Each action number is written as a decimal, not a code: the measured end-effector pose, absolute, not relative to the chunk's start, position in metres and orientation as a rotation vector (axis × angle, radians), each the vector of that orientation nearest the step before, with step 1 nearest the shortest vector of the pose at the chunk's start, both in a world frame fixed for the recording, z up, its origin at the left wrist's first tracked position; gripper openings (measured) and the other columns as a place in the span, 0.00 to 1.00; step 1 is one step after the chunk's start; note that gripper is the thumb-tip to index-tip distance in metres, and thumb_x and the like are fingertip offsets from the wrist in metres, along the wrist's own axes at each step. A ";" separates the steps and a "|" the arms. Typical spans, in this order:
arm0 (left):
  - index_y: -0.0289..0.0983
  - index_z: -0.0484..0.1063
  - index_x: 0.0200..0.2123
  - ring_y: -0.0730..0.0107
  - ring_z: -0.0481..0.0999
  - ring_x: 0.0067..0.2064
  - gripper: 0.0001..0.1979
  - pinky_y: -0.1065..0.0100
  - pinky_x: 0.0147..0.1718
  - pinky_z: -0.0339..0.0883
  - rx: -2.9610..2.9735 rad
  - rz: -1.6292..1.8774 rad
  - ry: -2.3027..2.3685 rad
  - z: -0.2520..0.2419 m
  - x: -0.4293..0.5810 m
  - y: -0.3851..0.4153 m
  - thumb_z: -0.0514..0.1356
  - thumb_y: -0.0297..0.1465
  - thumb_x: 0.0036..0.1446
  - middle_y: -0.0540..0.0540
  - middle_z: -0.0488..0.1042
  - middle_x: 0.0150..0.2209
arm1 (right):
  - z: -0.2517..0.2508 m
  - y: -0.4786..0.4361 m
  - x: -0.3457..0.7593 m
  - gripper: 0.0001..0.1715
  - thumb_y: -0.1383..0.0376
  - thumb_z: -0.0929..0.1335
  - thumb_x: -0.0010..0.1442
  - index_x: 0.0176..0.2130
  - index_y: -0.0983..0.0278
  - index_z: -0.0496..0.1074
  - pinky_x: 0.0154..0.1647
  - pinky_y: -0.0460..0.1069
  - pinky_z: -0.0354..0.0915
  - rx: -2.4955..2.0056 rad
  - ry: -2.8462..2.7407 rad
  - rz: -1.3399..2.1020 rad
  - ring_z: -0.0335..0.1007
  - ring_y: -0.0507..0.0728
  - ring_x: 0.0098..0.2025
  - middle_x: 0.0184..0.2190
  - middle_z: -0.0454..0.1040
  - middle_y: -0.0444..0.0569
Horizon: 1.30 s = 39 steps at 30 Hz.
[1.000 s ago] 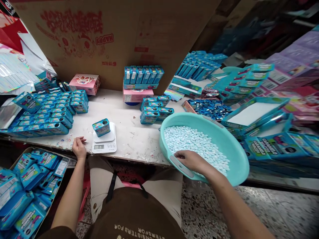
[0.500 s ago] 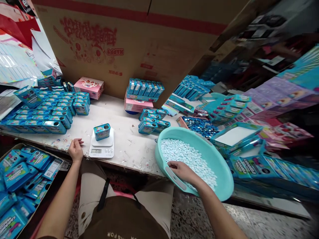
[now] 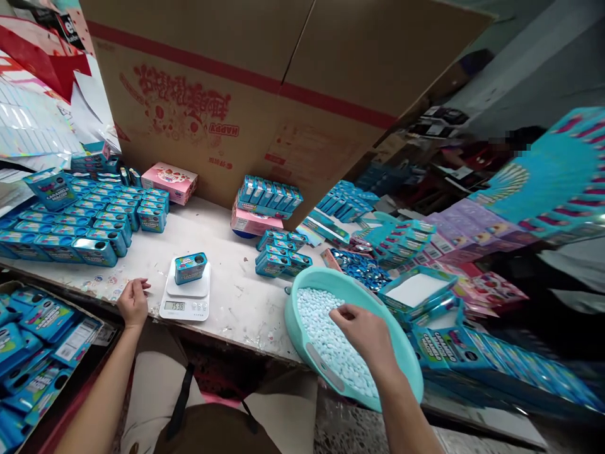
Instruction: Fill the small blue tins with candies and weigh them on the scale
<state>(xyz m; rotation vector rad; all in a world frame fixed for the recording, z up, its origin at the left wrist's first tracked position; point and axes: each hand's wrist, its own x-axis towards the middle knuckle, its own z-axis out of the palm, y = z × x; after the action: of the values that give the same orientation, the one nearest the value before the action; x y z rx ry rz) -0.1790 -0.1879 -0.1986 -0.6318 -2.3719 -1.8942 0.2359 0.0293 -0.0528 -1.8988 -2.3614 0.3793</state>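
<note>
My right hand (image 3: pixel 363 328) is over the small pale-blue candies (image 3: pixel 326 328) in a turquoise basin (image 3: pixel 410 366), its thumb and fingers pinched together; whatever they hold is hidden. Loosely curled and empty as far as I can see, my left hand (image 3: pixel 133 304) rests at the table's front edge, left of a white kitchen scale (image 3: pixel 189 308). On the scale's platform stands a blue candy tin (image 3: pixel 190 270) with a dark round opening on top. The display seems to read 153.8.
Rows of blue tins (image 3: pixel 94 217) fill the table's left side. A carton (image 3: pixel 87 328) of tins sits below, front left. Smaller tin groups (image 3: pixel 283 255) stand behind the basin. A large cardboard box (image 3: pixel 246 94) rises at the back. Blue display boxes (image 3: pixel 420 293) crowd the right.
My right hand has moved from the basin's near-left rim to over the candies. The view has shifted slightly; my left hand, the scale and the tin on it stay as they were.
</note>
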 end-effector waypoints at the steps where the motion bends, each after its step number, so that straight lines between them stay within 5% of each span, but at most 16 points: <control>1: 0.35 0.72 0.33 0.72 0.73 0.27 0.19 0.72 0.27 0.66 -0.626 -1.893 -2.367 -0.199 -0.179 -0.188 0.48 0.41 0.62 0.47 0.75 0.27 | -0.050 0.032 0.234 0.15 0.57 0.62 0.52 0.21 0.62 0.71 0.26 0.49 0.54 -1.931 -2.431 0.353 0.69 0.58 0.27 0.21 0.74 0.50; 5: 0.36 0.73 0.33 0.71 0.73 0.28 0.19 0.71 0.28 0.66 -0.609 -1.892 -2.354 -0.201 -0.178 -0.189 0.49 0.41 0.62 0.47 0.75 0.27 | -0.054 0.037 0.233 0.17 0.63 0.64 0.51 0.14 0.62 0.66 0.24 0.49 0.51 -2.069 -2.793 0.374 0.69 0.58 0.25 0.20 0.73 0.53; 8: 0.37 0.73 0.33 0.70 0.74 0.29 0.18 0.70 0.30 0.66 -0.632 -1.856 -2.362 -0.204 -0.178 -0.189 0.49 0.41 0.61 0.47 0.75 0.27 | -0.051 0.034 0.220 0.17 0.64 0.62 0.54 0.17 0.62 0.69 0.26 0.49 0.53 -1.961 -2.698 0.208 0.71 0.59 0.28 0.23 0.75 0.54; 13: 0.37 0.73 0.31 0.69 0.74 0.31 0.17 0.69 0.33 0.66 -0.662 -1.757 -2.374 -0.210 -0.179 -0.189 0.50 0.40 0.62 0.47 0.75 0.27 | -0.029 0.025 0.127 0.17 0.59 0.62 0.60 0.28 0.63 0.75 0.35 0.48 0.60 -1.130 -2.496 0.270 0.71 0.56 0.32 0.30 0.77 0.51; 20: 0.38 0.73 0.31 0.69 0.74 0.29 0.17 0.69 0.32 0.64 -0.675 -1.657 -2.386 -0.212 -0.180 -0.188 0.49 0.39 0.62 0.47 0.75 0.26 | -0.037 0.019 -0.010 0.12 0.65 0.65 0.62 0.32 0.63 0.77 0.33 0.45 0.58 -0.390 -2.770 0.412 0.67 0.51 0.30 0.29 0.75 0.48; 28: 0.39 0.73 0.29 0.68 0.74 0.30 0.16 0.68 0.34 0.63 -0.718 -1.572 -2.361 -0.209 -0.180 -0.187 0.49 0.37 0.62 0.47 0.75 0.25 | -0.043 0.019 -0.035 0.09 0.65 0.67 0.60 0.35 0.64 0.78 0.34 0.45 0.60 -0.355 -2.858 0.474 0.69 0.52 0.32 0.30 0.76 0.49; 39: 0.37 0.72 0.28 0.69 0.73 0.30 0.19 0.68 0.34 0.63 -0.750 -1.552 -2.377 -0.207 -0.177 -0.186 0.47 0.37 0.64 0.46 0.74 0.25 | -0.029 0.034 0.080 0.21 0.57 0.59 0.64 0.35 0.64 0.77 0.39 0.49 0.63 -0.915 -2.438 0.262 0.71 0.57 0.35 0.31 0.77 0.52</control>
<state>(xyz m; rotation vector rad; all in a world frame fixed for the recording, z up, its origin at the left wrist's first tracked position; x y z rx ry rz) -0.1768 -0.1856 -0.2074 -0.7505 -2.3773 -1.5517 0.0795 0.0342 -0.0293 -0.9146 -2.4376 0.2621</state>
